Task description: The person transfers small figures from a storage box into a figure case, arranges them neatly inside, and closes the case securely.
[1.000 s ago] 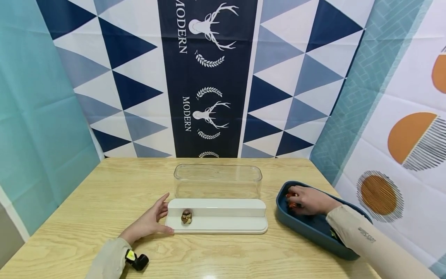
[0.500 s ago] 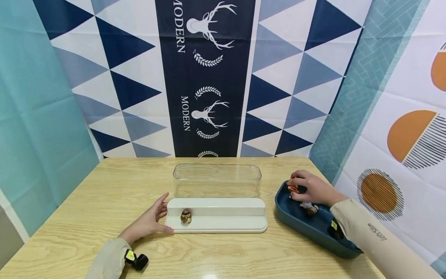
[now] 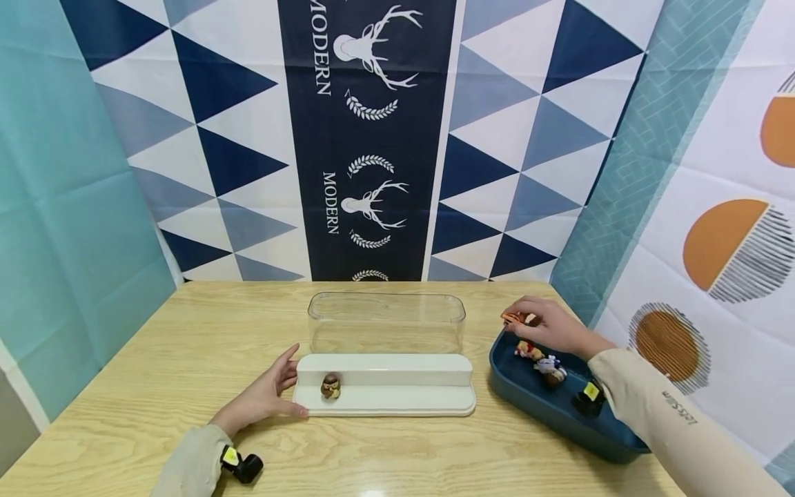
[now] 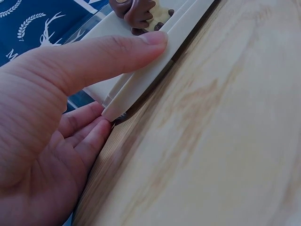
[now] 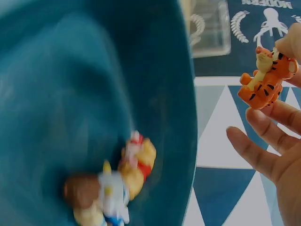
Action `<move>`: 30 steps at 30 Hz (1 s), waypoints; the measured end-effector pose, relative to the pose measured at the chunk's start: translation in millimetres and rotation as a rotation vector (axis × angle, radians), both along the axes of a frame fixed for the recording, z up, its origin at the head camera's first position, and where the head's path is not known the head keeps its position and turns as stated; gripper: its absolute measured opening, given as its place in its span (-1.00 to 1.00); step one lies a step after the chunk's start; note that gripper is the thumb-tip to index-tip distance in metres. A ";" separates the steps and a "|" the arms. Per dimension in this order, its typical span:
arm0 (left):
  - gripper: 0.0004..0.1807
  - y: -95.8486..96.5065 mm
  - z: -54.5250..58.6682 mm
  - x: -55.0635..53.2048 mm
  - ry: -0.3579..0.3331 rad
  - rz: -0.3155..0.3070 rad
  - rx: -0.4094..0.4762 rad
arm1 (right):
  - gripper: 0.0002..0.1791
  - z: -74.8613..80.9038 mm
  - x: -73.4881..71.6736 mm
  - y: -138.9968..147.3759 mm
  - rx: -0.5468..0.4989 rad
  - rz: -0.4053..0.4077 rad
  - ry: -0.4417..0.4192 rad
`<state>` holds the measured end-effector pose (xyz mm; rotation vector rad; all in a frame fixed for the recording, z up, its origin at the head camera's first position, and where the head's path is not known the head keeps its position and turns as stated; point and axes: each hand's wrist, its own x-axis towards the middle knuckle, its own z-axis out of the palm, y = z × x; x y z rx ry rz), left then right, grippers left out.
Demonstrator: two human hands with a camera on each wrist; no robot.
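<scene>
In the head view my right hand (image 3: 549, 328) pinches an orange tiger figurine (image 3: 513, 318) above the far left rim of a dark blue bin (image 3: 540, 417). The right wrist view shows this tiger figurine (image 5: 267, 80) with black stripes, held between thumb and fingers. My left hand (image 3: 263, 399) grips the left end of a white stepped display base (image 3: 410, 400). Its thumb (image 4: 141, 44) lies over the front edge, and the other fingers are at the end. On the base's lower step, near the left end, stands a brown owl figurine (image 3: 330, 386).
A bear figurine in red (image 3: 528, 351) and a white-and-blue figurine (image 3: 548, 366) with a brown-topped one lie inside the bin. Behind the base a clear plastic cover (image 3: 386, 328) stands on the wooden table (image 3: 348, 459). Patterned cloth (image 3: 373, 138) hangs at the back.
My right hand has lifted the tiger figurine from inside the bin up and left over its rim, uncovering the figurines below. My left hand and the base stay put.
</scene>
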<state>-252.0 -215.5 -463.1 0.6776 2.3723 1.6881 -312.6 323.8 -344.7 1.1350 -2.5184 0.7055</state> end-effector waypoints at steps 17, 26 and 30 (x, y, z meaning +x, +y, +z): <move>0.41 0.6 -0.7 -0.5 0.020 -0.010 0.010 | -0.47 6.1 9.6 -42.4 -0.373 0.023 -0.684; 0.43 0.6 -3.8 -3.0 -0.001 -0.004 0.018 | -0.40 -3.9 10.5 -66.7 -0.378 0.173 -0.745; 0.43 0.2 -3.9 -2.8 0.012 -0.012 0.015 | -0.42 -11.6 11.9 -83.0 -0.396 0.190 -0.792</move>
